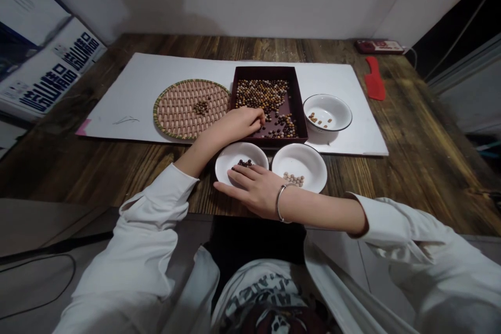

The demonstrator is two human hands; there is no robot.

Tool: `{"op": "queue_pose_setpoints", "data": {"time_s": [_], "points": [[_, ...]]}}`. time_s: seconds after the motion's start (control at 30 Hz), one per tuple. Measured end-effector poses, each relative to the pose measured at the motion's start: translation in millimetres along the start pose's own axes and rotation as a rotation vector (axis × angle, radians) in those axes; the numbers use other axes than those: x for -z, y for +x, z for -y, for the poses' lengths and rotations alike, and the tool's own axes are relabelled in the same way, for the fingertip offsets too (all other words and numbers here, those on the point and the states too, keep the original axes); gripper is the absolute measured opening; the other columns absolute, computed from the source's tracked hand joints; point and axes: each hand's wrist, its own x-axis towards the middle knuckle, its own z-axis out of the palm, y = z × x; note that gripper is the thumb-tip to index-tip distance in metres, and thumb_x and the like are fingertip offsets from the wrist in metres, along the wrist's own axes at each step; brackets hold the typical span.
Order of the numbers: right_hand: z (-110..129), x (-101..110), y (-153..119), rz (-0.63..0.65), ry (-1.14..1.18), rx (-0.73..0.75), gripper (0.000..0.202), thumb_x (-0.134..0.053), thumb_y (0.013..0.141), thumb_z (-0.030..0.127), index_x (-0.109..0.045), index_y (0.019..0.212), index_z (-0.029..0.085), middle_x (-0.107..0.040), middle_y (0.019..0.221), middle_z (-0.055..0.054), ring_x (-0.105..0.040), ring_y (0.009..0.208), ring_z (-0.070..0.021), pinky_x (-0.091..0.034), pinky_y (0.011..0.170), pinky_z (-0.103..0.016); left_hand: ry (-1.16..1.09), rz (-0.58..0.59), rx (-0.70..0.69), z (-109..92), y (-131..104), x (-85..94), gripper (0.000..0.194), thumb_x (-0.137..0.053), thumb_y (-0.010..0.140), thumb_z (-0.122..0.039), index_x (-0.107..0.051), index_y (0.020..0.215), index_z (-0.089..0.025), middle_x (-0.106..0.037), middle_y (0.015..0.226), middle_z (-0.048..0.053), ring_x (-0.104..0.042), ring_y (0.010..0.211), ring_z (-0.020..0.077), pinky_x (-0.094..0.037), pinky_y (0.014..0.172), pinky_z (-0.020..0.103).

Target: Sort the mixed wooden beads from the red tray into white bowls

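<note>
My left hand [245, 121] reaches over the near left edge of a dark red tray [302, 125], fingers curled down; the fingertips are partly hidden, so any small piece in them cannot be made out. Mixed small round bead-like pieces [261, 94], brown, yellow and pale, lie in the tray. Fingers stretched and somewhat apart, my right hand [260, 190] rests over the near side of a white bowl [223, 159] containing dark round pieces [245, 163]. Beside it, a second white bowl [309, 159] holds pale round pieces [294, 179].
Left of the tray, a round woven mat [176, 109] bears a small greenish-brown pile [201, 108]. A third white bowl [337, 109] with several yellowish pieces stands right. White board [125, 83] lies beneath. A red comb-like object [374, 83] and boxes [50, 75] flank the table.
</note>
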Motion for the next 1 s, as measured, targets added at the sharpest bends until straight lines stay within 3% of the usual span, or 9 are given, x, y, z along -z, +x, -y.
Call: {"op": "queue_pose_setpoints", "data": {"time_s": [0.37, 0.57, 1.0], "points": [[-0.1, 0.2, 0.1, 0.006, 0.001, -0.004, 0.057, -0.044, 0.093, 0.022, -0.031, 0.147, 0.017, -0.048, 0.138, -0.020, -0.045, 0.127, -0.0308, -0.039, 0.098, -0.047, 0.000, 0.004, 0.014, 0.2, 0.7, -0.5, 0.026, -0.044, 0.088, -0.019, -0.066, 0.103, -0.017, -0.071, 0.104, 0.006, -0.064, 0.095, 0.0187, -0.046, 0.087, 0.029], [-0.2, 2.0, 0.2, 0.012, 0.012, -0.006, 0.057, -0.044, 0.093, 0.022, -0.031, 0.147, 0.016, -0.049, 0.137, -0.020, -0.045, 0.127, -0.0302, -0.039, 0.098, -0.047, -0.053, -0.065, 0.019, 1.7, -0.7, -0.5, 0.027, -0.047, 0.089, -0.021, -0.067, 0.107, -0.019, -0.071, 0.107, 0.006, -0.064, 0.097, 0.0184, -0.046, 0.089, 0.029], [-0.2, -0.3, -0.3, -0.001, -0.001, 0.003, 0.058, -0.045, 0.092, 0.022, -0.031, 0.148, 0.016, -0.048, 0.137, -0.020, -0.046, 0.126, -0.0308, -0.039, 0.097, -0.046, -0.142, -0.114, -0.021, 8.6, 1.3, -5.0, 0.016, -0.058, 0.085, -0.025, -0.066, 0.098, -0.018, -0.073, 0.093, 0.004, -0.065, 0.087, 0.0179, -0.046, 0.080, 0.028]]}}
